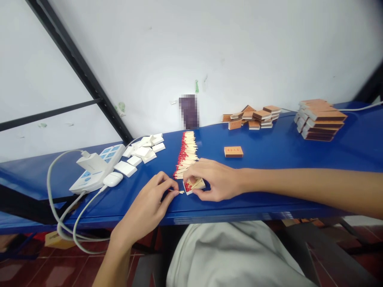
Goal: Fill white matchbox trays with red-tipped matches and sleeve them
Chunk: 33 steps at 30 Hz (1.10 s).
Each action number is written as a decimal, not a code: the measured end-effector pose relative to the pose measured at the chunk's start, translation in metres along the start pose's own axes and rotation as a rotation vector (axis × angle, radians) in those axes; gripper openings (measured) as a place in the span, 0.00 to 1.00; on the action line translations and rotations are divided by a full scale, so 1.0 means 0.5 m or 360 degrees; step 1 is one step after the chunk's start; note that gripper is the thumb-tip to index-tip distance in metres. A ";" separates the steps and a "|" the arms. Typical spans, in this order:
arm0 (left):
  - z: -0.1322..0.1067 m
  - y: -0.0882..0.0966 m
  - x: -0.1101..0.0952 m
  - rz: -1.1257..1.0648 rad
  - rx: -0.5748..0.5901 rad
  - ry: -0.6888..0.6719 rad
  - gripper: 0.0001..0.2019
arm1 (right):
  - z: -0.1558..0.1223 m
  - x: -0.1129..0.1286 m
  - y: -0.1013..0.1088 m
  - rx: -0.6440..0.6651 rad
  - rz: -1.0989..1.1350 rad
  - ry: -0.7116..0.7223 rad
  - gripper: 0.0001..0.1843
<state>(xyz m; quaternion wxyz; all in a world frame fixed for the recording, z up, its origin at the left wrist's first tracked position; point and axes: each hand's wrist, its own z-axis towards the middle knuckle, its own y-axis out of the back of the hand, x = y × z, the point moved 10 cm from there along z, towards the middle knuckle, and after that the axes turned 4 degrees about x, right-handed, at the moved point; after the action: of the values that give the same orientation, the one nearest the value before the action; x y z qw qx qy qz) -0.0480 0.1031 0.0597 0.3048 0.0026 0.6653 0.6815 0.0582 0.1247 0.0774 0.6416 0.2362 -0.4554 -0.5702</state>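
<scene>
My left hand [157, 193] pinches a few matches [181, 192], their pale ends poking out toward the right. Close beside it, my right hand [214, 181] grips a white matchbox tray [189, 193] at the table's front edge. Several red-tipped matches lie inside that tray, partly covered by my fingers. Just behind both hands a long row of loose matches [188, 149] stretches back toward the wall, red heads to the left. An orange matchbox [233, 152] lies alone behind my right forearm.
White trays [143, 149] are heaped at the left, near a power strip [89, 177] with cables. Matchbox sleeves [251, 116] are piled at the back right, and stacked matchboxes [321, 119] stand farther right. A blurred dark object [189, 111] is against the wall.
</scene>
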 end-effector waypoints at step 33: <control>0.042 -0.023 -0.071 0.0263 -0.0148 -0.0138 0.08 | 0.001 -0.004 0.013 -0.0097 0.0269 -0.0023 0.16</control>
<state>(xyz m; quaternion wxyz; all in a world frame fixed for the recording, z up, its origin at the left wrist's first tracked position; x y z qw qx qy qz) -0.0057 0.1064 0.0658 0.2757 0.0727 0.6167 0.7338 0.0614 0.1284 0.0820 0.6910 0.1732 -0.4608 -0.5294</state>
